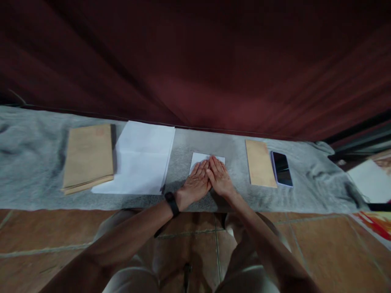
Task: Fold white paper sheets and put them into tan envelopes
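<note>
A small white piece of paper, perhaps folded, lies on the grey cloth in front of me. My left hand rests flat across its left part, fingers stretched out. My right hand presses flat on its right part, with the fingertips of both hands meeting near the middle. Most of the paper's near side is hidden under my hands. To the left lie white paper sheets, and beyond them a stack of brown envelopes. A single brown envelope lies right of my hands.
A phone with a purple edge lies beside the single envelope. The grey cloth covers a long, narrow surface. A dark red curtain hangs along its far side. Below are the tiled floor and my legs.
</note>
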Tool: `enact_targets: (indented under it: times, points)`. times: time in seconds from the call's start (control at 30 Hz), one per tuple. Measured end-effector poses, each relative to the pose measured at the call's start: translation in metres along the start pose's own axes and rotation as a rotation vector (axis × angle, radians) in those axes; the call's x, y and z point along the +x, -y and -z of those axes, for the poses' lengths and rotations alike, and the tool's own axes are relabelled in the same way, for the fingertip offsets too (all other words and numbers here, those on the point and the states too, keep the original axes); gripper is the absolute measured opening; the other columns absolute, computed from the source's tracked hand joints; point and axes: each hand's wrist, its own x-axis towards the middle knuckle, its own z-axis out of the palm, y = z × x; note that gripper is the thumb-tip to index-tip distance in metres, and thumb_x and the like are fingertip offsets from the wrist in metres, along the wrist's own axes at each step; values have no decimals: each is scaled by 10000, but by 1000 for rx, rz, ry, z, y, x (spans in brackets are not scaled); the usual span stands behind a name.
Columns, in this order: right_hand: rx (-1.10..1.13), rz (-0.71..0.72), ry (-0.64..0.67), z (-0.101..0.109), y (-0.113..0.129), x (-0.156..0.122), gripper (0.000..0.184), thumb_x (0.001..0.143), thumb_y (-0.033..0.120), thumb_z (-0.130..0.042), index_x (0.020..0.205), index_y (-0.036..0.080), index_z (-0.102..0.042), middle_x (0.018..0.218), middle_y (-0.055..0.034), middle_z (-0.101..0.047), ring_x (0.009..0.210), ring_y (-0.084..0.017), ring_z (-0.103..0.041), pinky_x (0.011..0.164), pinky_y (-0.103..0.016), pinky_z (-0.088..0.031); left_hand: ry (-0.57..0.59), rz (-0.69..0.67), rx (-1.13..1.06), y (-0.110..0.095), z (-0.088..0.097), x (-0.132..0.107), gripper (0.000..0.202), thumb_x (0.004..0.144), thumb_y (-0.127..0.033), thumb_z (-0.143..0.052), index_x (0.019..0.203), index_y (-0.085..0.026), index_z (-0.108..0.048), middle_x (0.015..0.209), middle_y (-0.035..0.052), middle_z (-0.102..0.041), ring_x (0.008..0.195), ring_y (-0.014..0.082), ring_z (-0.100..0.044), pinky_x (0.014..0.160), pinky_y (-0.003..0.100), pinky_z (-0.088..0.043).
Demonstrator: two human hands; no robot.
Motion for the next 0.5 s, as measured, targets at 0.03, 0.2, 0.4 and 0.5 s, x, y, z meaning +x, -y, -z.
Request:
enact_targets:
  times: [0.03,0.2,0.4,0.5]
  points:
    - [-18,9,-2,-1,0,0,636,1085,468,-196,1615,131,-299,1676,-131,-300,1569,-206,-224,1280,-460,-208,-4,11,-1,2,-1,0,591,1035,-256,-279,1579,-24,-297,1662,197,-295,1565,255,-231,1288,468,-209]
    - [-115,6,-29,-3,0,-2,625,1088,447,-232,1583,92,-368,1658,-136,-341,1560,-237,-248,1276,-452,-214,-15,34,15,11,-3,2,585,1034,-241,-243,1572,-21,-312,1663,191,-300,1570,257,-205,1288,474,-209]
    - [-184,16,-46,-4,-4,-3,588,1086,408,-278,1581,106,-378,1656,-133,-344,1547,-256,-279,1261,-467,-233,-15,82,39,22,0,4,595,1028,-268,-298,1575,-33,-321,1672,187,-285,1572,271,-200,1294,467,-184]
    - [-212,-5,-69,-5,-6,-4,594,1082,399,-303,1589,93,-356,1648,-152,-353,1542,-272,-291,1252,-478,-241,-44,97,43,26,-1,5,599,1031,-284,-311,1579,-43,-312,1675,189,-274,1572,283,-201,1284,484,-209]
